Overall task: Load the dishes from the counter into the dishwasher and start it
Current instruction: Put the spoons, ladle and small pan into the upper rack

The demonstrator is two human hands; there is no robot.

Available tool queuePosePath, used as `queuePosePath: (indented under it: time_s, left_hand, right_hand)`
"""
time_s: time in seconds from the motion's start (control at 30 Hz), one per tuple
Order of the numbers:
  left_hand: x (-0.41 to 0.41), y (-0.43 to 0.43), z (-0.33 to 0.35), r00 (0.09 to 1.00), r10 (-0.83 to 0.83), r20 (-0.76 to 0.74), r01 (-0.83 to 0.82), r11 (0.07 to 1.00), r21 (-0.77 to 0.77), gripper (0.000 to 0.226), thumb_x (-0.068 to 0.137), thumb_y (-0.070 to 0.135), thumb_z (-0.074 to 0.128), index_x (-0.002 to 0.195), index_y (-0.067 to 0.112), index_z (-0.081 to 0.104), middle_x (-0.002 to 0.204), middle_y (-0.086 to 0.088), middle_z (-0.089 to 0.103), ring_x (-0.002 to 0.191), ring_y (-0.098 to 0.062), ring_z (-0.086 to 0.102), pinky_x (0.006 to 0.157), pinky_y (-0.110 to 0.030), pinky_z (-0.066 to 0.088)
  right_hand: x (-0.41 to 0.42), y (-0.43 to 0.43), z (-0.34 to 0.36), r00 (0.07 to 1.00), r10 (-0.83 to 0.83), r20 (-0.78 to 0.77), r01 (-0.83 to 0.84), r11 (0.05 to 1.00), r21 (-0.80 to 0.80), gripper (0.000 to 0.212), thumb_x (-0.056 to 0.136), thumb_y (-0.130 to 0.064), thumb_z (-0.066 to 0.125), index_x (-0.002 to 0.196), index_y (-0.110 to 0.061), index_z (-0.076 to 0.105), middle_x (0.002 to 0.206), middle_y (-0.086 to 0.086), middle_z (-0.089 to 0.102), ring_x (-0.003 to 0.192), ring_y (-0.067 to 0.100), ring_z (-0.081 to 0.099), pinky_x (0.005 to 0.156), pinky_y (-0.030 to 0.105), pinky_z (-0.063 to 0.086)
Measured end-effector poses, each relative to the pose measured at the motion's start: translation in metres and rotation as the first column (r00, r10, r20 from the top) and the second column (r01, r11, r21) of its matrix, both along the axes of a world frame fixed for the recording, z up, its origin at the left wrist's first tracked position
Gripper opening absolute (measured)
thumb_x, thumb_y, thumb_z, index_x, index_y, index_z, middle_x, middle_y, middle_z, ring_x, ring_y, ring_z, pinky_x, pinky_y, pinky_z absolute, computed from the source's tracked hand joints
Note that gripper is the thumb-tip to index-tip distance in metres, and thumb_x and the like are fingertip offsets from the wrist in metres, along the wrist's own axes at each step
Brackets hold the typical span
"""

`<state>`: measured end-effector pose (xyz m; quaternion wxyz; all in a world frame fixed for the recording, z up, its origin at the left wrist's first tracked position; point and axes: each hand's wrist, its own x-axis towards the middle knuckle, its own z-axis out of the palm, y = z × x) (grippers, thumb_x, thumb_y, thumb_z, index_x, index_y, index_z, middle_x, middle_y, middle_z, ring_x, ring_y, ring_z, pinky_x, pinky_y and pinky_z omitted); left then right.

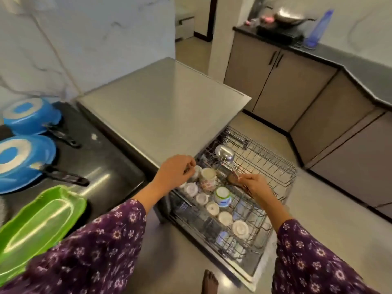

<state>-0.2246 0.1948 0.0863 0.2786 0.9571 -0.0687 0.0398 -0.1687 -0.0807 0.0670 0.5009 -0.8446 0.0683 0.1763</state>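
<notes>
**One ladle over the rack, eight cups already inside**

From my remote seat I see the dishwasher [163, 102] with its steel top, and one wire rack [273, 166] pulled out from it toward the person.

The right hand [254, 186] is above the middle of the rack. Its grip is pressed together on the thin handle of one metal ladle [224, 153], pinching it between thumb and fingers. The bowl of the ladle points away from the person and stands over the far part of the rack. One brown utensil [232, 179] shows just beside this hand; I cannot tell if the hand holds it too.

The left hand [176, 171] is over the left edge of the rack. Its fingers are curled, but I cannot tell if this grip pinches something or nothing.

In the left half of the rack I count eight cups [209, 179], all upside down and close together in rows; one is partly hidden by the left hand. The right half of the rack shows only bare wire.

On the dark surface [101, 166] at the left lie two blue pans [25, 155], both upside down, with black handles. Nearer to me is one green tray [42, 219].

Far behind I see one wok [290, 16] and one blue bottle [320, 28].
</notes>
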Motion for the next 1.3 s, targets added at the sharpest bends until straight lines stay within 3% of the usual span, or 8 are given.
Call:
queuePosePath:
  time_s: [0.23,0.37,0.43,0.53,0.67,0.97,1.13,1.3]
  left_hand:
    - [0.107,-0.019,-0.024,0.969,-0.241,0.053,0.217,0.934,0.283,0.013,0.088,0.02,0.055,0.096,0.014,0.063,0.099,-0.002,0.063,0.093,-0.021,0.057,0.082,-0.032,0.041]
    - [0.144,-0.009,-0.04,0.977,-0.215,0.004,0.208,0.948,0.242,0.022,0.09,0.023,0.053,0.11,0.017,0.059,0.122,-0.002,0.059,0.116,-0.019,0.051,0.104,-0.036,0.038]
    - [0.148,-0.003,-0.049,0.986,-0.165,-0.014,0.165,0.98,0.112,0.026,0.089,0.025,0.053,0.114,0.021,0.055,0.116,0.005,0.057,0.11,-0.013,0.05,0.105,-0.036,0.039]
    - [0.148,-0.001,-0.062,0.994,-0.105,0.027,0.105,0.994,0.008,0.033,0.09,0.023,0.054,0.121,0.011,0.058,0.122,0.0,0.06,0.116,-0.014,0.052,0.106,-0.028,0.036]
    - [0.153,-0.003,-0.061,0.987,-0.144,0.07,0.143,0.99,0.022,0.039,0.087,0.026,0.05,0.119,0.007,0.063,0.121,-0.006,0.064,0.115,-0.018,0.056,0.106,-0.023,0.03]
    - [0.159,0.003,-0.072,0.988,-0.151,0.033,0.152,0.988,-0.025,0.038,0.088,0.02,0.055,0.124,0.006,0.06,0.127,-0.006,0.061,0.12,-0.017,0.053,0.111,-0.021,0.028]
    - [0.16,0.001,-0.073,0.984,-0.161,0.08,0.163,0.986,-0.022,0.036,0.086,0.016,0.059,0.12,0.002,0.062,0.124,-0.009,0.063,0.116,-0.019,0.056,0.11,-0.025,0.033]
    - [0.159,0.002,-0.076,0.987,-0.141,0.076,0.141,0.99,-0.004,0.037,0.087,0.017,0.061,0.122,0.007,0.062,0.127,-0.003,0.061,0.12,-0.014,0.054,0.114,-0.03,0.03]
  right_hand:
    - [0.073,-0.019,-0.087,0.992,0.119,-0.042,-0.126,0.941,-0.313,0.015,0.085,-0.009,0.061,0.092,-0.011,0.074,0.078,0.014,0.07,0.058,0.016,0.051,0.057,0.03,0.046]
    - [0.116,-0.008,-0.121,0.975,0.195,-0.11,-0.22,0.92,-0.324,0.022,0.087,-0.009,0.062,0.067,-0.018,0.064,0.06,-0.006,0.054,0.049,0.006,0.045,0.042,0.012,0.034]
    - [0.134,-0.002,-0.137,0.97,0.205,-0.133,-0.239,0.913,-0.331,0.026,0.087,-0.019,0.066,0.062,-0.02,0.058,0.056,-0.007,0.053,0.044,0.005,0.044,0.034,0.008,0.03]
    - [0.16,0.002,-0.163,0.949,0.245,-0.196,-0.308,0.849,-0.429,0.022,0.085,-0.026,0.064,0.065,-0.017,0.062,0.055,-0.005,0.057,0.044,0.005,0.049,0.035,0.009,0.034]
    - [0.185,0.009,-0.199,0.907,0.299,-0.296,-0.414,0.763,-0.497,0.017,0.083,-0.022,0.062,0.068,-0.015,0.067,0.068,0.002,0.066,0.06,0.014,0.061,0.058,0.025,0.055]
    - [0.212,0.023,-0.247,0.895,0.349,-0.279,-0.439,0.802,-0.405,0.02,0.085,-0.006,0.056,0.099,-0.004,0.071,0.101,0.01,0.068,0.089,0.022,0.063,0.079,0.027,0.05]
    - [0.216,0.014,-0.252,0.876,0.422,-0.235,-0.483,0.759,-0.436,0.032,0.084,0.0,0.052,0.108,-0.012,0.069,0.102,0.002,0.065,0.087,0.014,0.06,0.081,0.024,0.051]
    - [0.217,0.008,-0.264,0.842,0.497,-0.21,-0.514,0.622,-0.591,0.023,0.086,-0.022,0.064,0.108,-0.016,0.064,0.092,-0.001,0.064,0.076,0.01,0.06,0.074,0.026,0.057]
